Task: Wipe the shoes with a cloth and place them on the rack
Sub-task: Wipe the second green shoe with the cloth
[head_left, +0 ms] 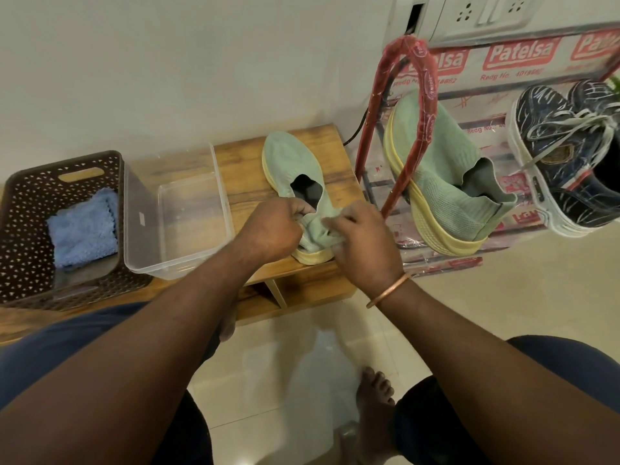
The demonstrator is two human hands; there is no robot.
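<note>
Wooden bench [242,152] by the white wall carries the green knit shoe [291,162], its heel at the front edge, and my left hand [272,229] and right hand [365,250] both pinch its soft heel collar with curled fingers. I fear the thin knit may stretch or slip from my pinch and the shoe tip off the edge. The blue cloth [84,226] lies apart in the brown basket [30,203], so the shoe could reach the rack [424,105] unwiped.
</note>
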